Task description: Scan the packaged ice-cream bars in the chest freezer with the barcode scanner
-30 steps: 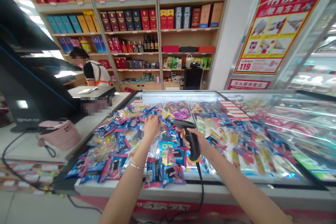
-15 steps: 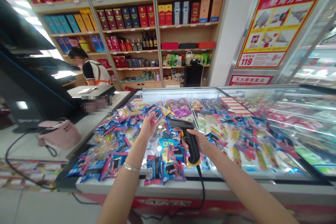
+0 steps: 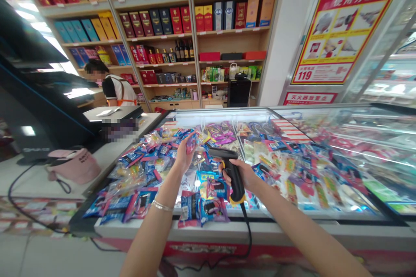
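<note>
In my right hand (image 3: 238,174) is a black and yellow barcode scanner (image 3: 236,184), its head pointing left and its cable hanging over the freezer's front edge. To the left, my left hand (image 3: 184,152) has its fingers closed on a small blue and pink snack packet (image 3: 191,140), held up a short way from the scanner's head. Below both hands lie several similar blue packets (image 3: 212,212) on the glass top of the chest freezer (image 3: 286,230). A larger heap of wrapped packets (image 3: 136,173) spreads to the left of my left forearm.
A counter at left carries a pink bag (image 3: 74,166) and a dark checkout screen (image 3: 29,95). Behind it, a person (image 3: 118,88) in an apron stands by shelves (image 3: 156,37) of boxes and bottles. A red and yellow poster (image 3: 347,26) hangs at right.
The packet in my left hand has turned, so less of its face shows. The scanner has shifted slightly left in my right hand.
</note>
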`<state>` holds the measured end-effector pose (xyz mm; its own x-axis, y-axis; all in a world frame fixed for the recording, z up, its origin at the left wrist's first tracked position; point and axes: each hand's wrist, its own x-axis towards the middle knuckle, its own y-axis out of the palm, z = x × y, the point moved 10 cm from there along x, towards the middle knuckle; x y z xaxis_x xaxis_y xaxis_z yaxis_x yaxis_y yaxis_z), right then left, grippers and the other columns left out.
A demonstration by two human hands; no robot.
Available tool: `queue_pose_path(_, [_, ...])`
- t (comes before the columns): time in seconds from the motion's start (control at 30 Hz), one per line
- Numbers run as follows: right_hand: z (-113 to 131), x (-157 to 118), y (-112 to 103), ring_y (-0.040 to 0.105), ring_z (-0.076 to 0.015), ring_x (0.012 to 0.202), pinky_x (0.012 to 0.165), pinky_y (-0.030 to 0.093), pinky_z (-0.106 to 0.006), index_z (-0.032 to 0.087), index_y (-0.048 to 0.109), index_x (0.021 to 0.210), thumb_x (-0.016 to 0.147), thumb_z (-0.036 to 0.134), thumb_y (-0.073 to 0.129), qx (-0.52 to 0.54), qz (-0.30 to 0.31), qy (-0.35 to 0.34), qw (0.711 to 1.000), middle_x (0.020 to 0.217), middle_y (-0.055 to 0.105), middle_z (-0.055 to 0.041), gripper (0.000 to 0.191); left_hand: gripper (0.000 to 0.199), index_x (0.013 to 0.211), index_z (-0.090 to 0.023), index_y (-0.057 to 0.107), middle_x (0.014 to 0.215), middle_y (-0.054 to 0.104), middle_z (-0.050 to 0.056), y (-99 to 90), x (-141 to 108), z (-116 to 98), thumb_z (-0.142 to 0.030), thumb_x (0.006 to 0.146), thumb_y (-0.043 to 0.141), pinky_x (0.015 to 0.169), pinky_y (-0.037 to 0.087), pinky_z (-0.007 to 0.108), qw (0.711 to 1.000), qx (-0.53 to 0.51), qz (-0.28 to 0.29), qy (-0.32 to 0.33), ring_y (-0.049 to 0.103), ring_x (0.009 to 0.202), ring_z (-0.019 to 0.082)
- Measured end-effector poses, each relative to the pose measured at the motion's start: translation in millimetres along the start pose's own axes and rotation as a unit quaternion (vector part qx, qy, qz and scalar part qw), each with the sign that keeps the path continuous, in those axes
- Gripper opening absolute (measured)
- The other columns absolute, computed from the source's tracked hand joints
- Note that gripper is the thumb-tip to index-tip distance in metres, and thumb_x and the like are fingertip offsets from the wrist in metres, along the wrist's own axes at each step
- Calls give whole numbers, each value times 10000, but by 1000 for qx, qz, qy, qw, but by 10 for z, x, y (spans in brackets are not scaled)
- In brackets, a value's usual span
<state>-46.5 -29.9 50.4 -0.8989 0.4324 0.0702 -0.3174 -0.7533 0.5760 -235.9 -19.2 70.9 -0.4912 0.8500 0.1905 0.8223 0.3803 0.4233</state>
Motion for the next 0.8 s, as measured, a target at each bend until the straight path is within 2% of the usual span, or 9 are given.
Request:
queue_pose_path(0.07, [-29, 9, -4, 474, -114, 458, 450, 414, -247, 120, 604, 1049, 745, 393, 550, 3, -1, 9, 1000, 658, 614, -35, 413, 350, 1019, -192, 657, 1278, 570, 69, 31, -6, -5, -396, 793, 485, 969, 458, 392, 1000, -13, 17, -13, 489, 1216, 230])
queue_pose_path(0.17, [-37, 8, -24, 490, -122, 456, 452, 414, -251, 112, 602, 1063, 753, 400, 544, -3, 1, 10, 1000, 626, 605, -29, 427, 324, 1020, -192, 664, 1323, 535, 64, 74, -28, 14, -274, 708, 632, 977, 449, 352, 999, -7, 34, -24, 479, 1229, 230])
queue_pose_path(0.27, [-37, 3, -57, 500, -120, 462, 451, 418, -252, 119, 599, 1081, 760, 403, 545, -7, -3, 9, 1000, 674, 622, -37, 432, 519, 1084, -226, 647, 1314, 539, 55, 36, -39, 17, -129, 583, 739, 938, 469, 301, 999, 37, 13, -7, 499, 1203, 223])
queue_pose_path(0.4, [-39, 7, -54, 511, -122, 478, 461, 431, -258, 129, 595, 1099, 770, 396, 542, -3, 5, 7, 1000, 715, 631, -42, 428, 787, 1231, -301, 542, 1133, 606, 43, -113, -58, 27, -82, 513, 780, 812, 534, 280, 997, 48, -60, -8, 630, 945, 162])
queue_pose_path(0.5, [-25, 9, -47, 516, -123, 482, 459, 434, -258, 124, 596, 1100, 765, 391, 547, 0, 4, 2, 1000, 730, 637, -49, 431, 867, 1311, -326, 436, 968, 615, 8, -50, -64, 9, -137, 539, 784, 723, 558, 284, 998, 43, -35, -3, 646, 742, 116])
queue_pose_path(0.6, [-25, 7, -36, 515, -131, 474, 452, 431, -255, 111, 598, 1098, 760, 399, 548, -6, 2, 6, 1000, 651, 616, -35, 447, 784, 1246, -296, 462, 892, 616, -15, -39, -54, -25, -196, 545, 798, 668, 555, 269, 998, 50, -35, 25, 635, 702, 114])
queue_pose_path(0.7, [-34, 8, -49, 514, -124, 469, 447, 426, -252, 117, 598, 1099, 756, 407, 551, -9, -2, 10, 1000, 685, 628, -42, 451, 516, 1035, -239, 510, 779, 599, -44, -193, -22, 41, -267, 595, 778, 615, 526, 226, 995, 17, -94, 15, 613, 660, 95])
queue_pose_path(0.8, [-48, 14, -85, 516, -127, 469, 452, 425, -255, 118, 603, 1086, 762, 416, 544, -16, -3, 10, 1000, 677, 626, -43, 444, 504, 946, -230, 476, 696, 563, -79, -357, 0, 101, -200, 558, 796, 552, 479, 179, 989, -16, -144, 4, 593, 593, 72])
